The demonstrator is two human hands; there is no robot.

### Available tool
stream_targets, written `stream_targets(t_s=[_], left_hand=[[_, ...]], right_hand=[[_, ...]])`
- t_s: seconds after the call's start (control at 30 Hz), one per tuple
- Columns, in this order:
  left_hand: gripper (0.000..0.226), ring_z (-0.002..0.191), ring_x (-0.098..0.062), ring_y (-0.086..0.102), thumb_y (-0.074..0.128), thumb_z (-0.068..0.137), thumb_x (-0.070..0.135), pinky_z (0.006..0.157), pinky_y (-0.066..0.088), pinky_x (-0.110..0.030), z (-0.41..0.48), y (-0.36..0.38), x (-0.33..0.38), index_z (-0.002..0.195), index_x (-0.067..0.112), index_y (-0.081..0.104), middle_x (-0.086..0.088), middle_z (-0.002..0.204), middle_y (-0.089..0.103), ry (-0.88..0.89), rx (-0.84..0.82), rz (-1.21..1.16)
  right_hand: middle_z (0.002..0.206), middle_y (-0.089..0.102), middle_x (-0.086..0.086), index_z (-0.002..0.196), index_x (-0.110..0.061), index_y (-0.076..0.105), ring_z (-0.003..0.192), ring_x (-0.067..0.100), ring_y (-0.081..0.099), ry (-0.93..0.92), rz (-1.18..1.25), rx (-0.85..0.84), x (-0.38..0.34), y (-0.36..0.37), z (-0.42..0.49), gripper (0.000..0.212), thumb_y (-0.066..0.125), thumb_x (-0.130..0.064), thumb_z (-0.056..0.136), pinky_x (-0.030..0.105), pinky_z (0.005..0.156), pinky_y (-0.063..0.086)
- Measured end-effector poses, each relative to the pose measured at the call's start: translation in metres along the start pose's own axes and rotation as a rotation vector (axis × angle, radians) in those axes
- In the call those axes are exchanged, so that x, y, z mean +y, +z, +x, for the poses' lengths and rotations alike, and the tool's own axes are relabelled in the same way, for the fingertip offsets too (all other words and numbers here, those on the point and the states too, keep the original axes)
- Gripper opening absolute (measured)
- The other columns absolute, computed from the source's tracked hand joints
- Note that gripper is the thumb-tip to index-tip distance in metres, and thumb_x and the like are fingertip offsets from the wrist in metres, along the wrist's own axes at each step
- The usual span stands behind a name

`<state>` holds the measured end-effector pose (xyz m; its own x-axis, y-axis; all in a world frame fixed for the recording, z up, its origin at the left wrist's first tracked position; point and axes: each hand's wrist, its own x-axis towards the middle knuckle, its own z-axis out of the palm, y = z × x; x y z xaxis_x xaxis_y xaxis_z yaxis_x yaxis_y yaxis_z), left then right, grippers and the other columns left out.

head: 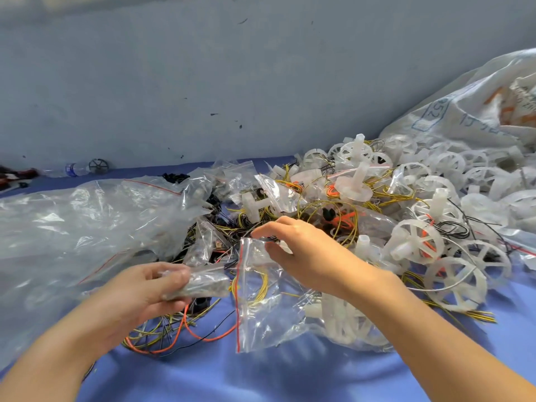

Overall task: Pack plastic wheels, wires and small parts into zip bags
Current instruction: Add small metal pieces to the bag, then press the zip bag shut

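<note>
A: How far along are we?
B: Partway, we judge. The zip bag [261, 320] already holds wheels [345, 323] and yellow wires [262, 282]; whether it is sealed we cannot tell. A heap of loose wheels [452, 256] lies right of the zip bag, unpacked.
A: Our fingers?
B: The right hand [304, 256] pinches the zip bag's red-striped corner; the left hand [139, 291], just left of it, curls round a small packet [203, 281].

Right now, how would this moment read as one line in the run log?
step: bagging | left grip: holds small filled packet | right grip: pinches mouth of zip bag | through bag: white wheel, yellow wires
</note>
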<state>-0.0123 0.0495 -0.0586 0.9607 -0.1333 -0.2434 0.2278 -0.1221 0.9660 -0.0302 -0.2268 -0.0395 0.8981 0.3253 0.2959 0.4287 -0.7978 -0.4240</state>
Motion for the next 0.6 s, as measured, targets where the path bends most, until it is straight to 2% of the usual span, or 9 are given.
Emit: stream_targets(t_s=[0.1,0.23,0.3,0.4,0.47,0.53,0.6], left_hand=[[0.041,0.073,-0.021,0.070,0.072,0.070,0.018,0.061,0.058,-0.024,-0.003,0.022,0.003,0.105,-0.002,0.069,-0.015,0.087,0.073,0.005,-0.098,-0.070],[0.036,0.095,-0.022,0.071,0.064,0.081,0.015,0.075,0.058,-0.025,-0.005,0.056,0.009,0.115,0.003,0.070,-0.017,0.108,0.072,-0.026,-0.350,-0.160],[0.034,0.099,-0.026,0.071,0.062,0.081,0.010,0.076,0.059,-0.026,-0.002,0.068,0.008,0.113,0.002,0.070,-0.019,0.110,0.071,-0.050,-0.412,-0.226],[0.029,0.107,-0.028,0.068,0.057,0.086,0.001,0.081,0.058,-0.029,-0.002,0.086,0.011,0.111,-0.002,0.071,-0.020,0.116,0.069,-0.051,-0.510,-0.302],[0.032,0.113,-0.030,0.064,0.050,0.092,-0.004,0.086,0.057,-0.033,0.001,0.095,0.010,0.121,-0.007,0.062,-0.023,0.124,0.064,-0.045,-0.559,-0.355],[0.032,0.113,-0.030,0.064,0.046,0.092,-0.009,0.089,0.056,-0.035,0.003,0.104,0.008,0.119,-0.005,0.064,-0.022,0.123,0.065,-0.030,-0.597,-0.374],[0.036,0.100,-0.026,0.070,0.046,0.086,-0.014,0.083,0.057,-0.033,0.000,0.115,0.009,0.105,0.002,0.072,-0.017,0.107,0.071,0.009,-0.670,-0.372]], right_hand=[[0.131,0.057,-0.002,0.139,-0.029,0.049,0.120,0.020,0.054,0.095,-0.002,-0.029,0.001,0.004,0.003,0.037,0.039,-0.036,0.104,0.037,0.100,0.045],[0.129,0.064,-0.001,0.137,-0.030,0.050,0.116,0.018,0.060,0.167,0.185,-0.055,-0.001,0.006,0.008,0.036,0.038,-0.040,0.104,0.040,0.099,0.048],[0.122,0.068,-0.004,0.137,-0.032,0.051,0.109,0.016,0.064,0.184,0.230,-0.091,-0.001,0.005,0.010,0.034,0.041,-0.038,0.104,0.040,0.093,0.053],[0.100,0.067,-0.015,0.132,-0.035,0.056,0.087,0.008,0.066,0.183,0.330,-0.127,-0.001,0.001,0.015,0.031,0.048,-0.032,0.102,0.025,0.070,0.055],[0.094,0.066,-0.016,0.128,-0.036,0.060,0.085,0.006,0.065,0.170,0.381,-0.123,-0.001,-0.003,0.016,0.031,0.053,-0.026,0.100,0.022,0.070,0.052],[0.092,0.067,-0.013,0.123,-0.036,0.064,0.084,0.014,0.067,0.159,0.417,-0.128,-0.001,-0.005,0.017,0.033,0.056,-0.018,0.097,0.031,0.075,0.055],[0.088,0.068,-0.009,0.119,-0.033,0.067,0.076,0.019,0.067,0.153,0.464,-0.145,-0.001,-0.004,0.016,0.034,0.056,-0.011,0.095,0.037,0.075,0.056]])
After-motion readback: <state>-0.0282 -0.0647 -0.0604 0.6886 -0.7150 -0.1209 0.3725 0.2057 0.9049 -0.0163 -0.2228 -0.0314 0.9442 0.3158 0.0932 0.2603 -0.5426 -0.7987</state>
